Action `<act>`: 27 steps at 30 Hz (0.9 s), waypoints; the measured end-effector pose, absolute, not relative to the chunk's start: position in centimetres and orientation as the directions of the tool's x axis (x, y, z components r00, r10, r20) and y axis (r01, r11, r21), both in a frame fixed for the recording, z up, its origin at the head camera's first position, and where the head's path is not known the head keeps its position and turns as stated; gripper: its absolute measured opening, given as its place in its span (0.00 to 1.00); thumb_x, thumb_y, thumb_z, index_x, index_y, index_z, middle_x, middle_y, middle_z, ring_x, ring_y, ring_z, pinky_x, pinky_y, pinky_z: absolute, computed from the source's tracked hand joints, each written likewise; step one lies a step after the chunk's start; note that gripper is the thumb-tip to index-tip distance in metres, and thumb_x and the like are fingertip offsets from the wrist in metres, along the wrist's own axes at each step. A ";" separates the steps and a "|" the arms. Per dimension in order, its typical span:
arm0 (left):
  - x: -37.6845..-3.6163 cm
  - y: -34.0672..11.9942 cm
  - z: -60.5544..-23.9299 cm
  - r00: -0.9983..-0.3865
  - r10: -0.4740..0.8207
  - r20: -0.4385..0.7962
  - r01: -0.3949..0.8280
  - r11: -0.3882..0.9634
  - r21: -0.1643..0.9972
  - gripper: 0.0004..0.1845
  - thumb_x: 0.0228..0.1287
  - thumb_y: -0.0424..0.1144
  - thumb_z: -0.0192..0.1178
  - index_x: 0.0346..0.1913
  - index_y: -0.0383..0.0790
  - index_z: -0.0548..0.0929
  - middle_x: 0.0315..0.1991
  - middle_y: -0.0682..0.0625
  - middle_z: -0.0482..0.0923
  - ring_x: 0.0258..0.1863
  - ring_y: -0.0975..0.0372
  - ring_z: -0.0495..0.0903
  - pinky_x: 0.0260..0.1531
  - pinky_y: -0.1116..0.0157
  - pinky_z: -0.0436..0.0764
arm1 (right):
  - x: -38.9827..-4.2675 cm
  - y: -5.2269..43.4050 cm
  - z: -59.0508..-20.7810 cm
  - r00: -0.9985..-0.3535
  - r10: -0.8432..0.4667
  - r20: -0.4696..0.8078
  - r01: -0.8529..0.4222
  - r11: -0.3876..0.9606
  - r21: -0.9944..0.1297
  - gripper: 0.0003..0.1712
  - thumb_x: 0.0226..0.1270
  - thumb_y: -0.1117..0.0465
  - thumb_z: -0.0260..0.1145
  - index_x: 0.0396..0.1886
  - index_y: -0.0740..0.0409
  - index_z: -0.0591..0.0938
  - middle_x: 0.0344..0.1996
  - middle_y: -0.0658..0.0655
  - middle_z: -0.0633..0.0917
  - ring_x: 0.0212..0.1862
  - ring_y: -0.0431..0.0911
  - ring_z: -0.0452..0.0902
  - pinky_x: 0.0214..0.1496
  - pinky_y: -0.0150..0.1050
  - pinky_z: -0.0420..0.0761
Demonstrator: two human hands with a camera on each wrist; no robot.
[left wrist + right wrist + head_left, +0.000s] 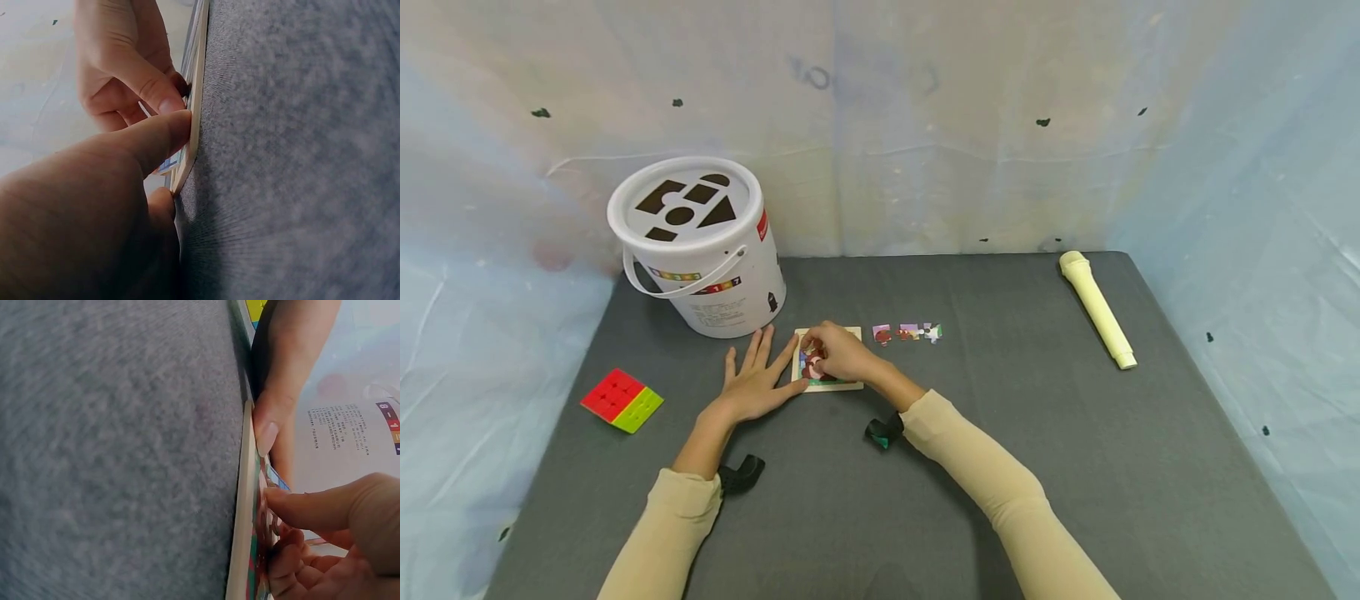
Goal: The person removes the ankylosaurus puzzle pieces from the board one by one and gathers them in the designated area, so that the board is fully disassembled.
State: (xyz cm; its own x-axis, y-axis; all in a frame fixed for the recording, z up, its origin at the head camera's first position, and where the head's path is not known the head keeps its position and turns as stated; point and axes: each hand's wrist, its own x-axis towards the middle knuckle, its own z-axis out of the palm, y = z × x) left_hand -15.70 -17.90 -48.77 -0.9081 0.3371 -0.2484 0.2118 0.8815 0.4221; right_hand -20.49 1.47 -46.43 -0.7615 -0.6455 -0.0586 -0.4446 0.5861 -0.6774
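At centre frame a small wooden puzzle tray (853, 385) lies flat on the grey tabletop (1000, 467). The left hand (756, 383) rests flat, fingers straight, thumb pressed against the tray's left edge. The right hand (842, 352) sits curled over the tray, fingertips pinching a puzzle piece (812, 363) against its surface. Three loose pieces (907, 333) lie just right of the tray. A white bucket (700, 246) stands at upper left.

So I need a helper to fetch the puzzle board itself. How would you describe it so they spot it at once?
Start at the white bucket at the back left of the grey table. Just right of its base lies a small wooden puzzle board, where both hands meet. Unlike the three loose pieces to its right, it is a pale-rimmed square tray.
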 end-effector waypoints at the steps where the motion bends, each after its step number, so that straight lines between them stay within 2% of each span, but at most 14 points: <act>1: -15.7 -17.9 -48.7 -0.907 0.338 -0.251 0.213 0.882 0.420 0.46 0.62 0.70 0.43 0.75 0.56 0.39 0.74 0.40 0.24 0.71 0.47 0.21 0.58 0.37 0.22 | -20.5 1.5 -46.5 -0.764 -0.643 -0.058 -0.442 0.587 -0.678 0.15 0.60 0.72 0.63 0.48 0.64 0.80 0.39 0.57 0.77 0.36 0.43 0.72 0.36 0.30 0.74; 8: -15.7 -17.9 -48.6 -0.909 0.334 -0.248 0.203 0.877 0.436 0.45 0.62 0.70 0.44 0.75 0.56 0.40 0.74 0.40 0.24 0.71 0.47 0.22 0.58 0.37 0.23 | -20.5 1.7 -46.9 -0.806 -0.592 -0.003 -0.348 0.478 -0.807 0.08 0.66 0.69 0.60 0.41 0.62 0.83 0.33 0.55 0.81 0.32 0.42 0.75 0.33 0.29 0.75; 13: -15.6 -17.9 -48.7 -0.909 0.339 -0.244 0.207 0.874 0.439 0.45 0.62 0.69 0.45 0.75 0.56 0.40 0.74 0.40 0.23 0.71 0.48 0.21 0.58 0.38 0.22 | -20.5 2.8 -46.5 -0.821 -0.562 0.096 -0.363 0.386 -0.848 0.07 0.65 0.66 0.62 0.40 0.61 0.84 0.30 0.55 0.83 0.25 0.45 0.76 0.26 0.32 0.74; 16: -15.5 -17.9 -48.6 -0.909 0.343 -0.236 0.220 0.877 0.427 0.44 0.63 0.68 0.45 0.75 0.54 0.41 0.74 0.40 0.25 0.71 0.48 0.22 0.59 0.37 0.23 | -20.5 4.5 -46.1 -0.828 -0.548 0.123 -0.387 0.399 -0.831 0.07 0.65 0.65 0.63 0.40 0.58 0.85 0.29 0.53 0.82 0.23 0.46 0.74 0.25 0.33 0.73; 20: -15.6 -17.8 -48.7 -0.914 0.335 -0.230 0.223 0.886 0.407 0.45 0.63 0.68 0.44 0.75 0.54 0.41 0.74 0.40 0.25 0.71 0.48 0.24 0.59 0.37 0.25 | -20.5 7.7 -45.7 -0.852 -0.515 0.094 -0.372 0.468 -0.802 0.07 0.65 0.65 0.63 0.40 0.57 0.85 0.29 0.52 0.82 0.24 0.44 0.73 0.25 0.34 0.72; 27: -15.9 -18.1 -49.2 -0.911 0.347 -0.222 0.223 0.868 0.443 0.45 0.61 0.70 0.44 0.75 0.56 0.41 0.74 0.41 0.24 0.71 0.50 0.21 0.59 0.38 0.22 | -20.3 11.9 -46.0 -0.881 -0.473 0.026 -0.311 0.535 -0.786 0.06 0.63 0.71 0.62 0.38 0.64 0.83 0.29 0.57 0.82 0.28 0.47 0.77 0.28 0.35 0.74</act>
State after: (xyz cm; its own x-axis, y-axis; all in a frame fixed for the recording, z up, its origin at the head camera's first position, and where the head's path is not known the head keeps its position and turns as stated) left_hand -15.88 -18.12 -49.25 -0.9114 0.3468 -0.2217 0.2228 0.8685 0.4428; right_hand -20.35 11.91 -46.02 -0.8809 -0.4726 0.0262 -0.3105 0.5352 -0.7856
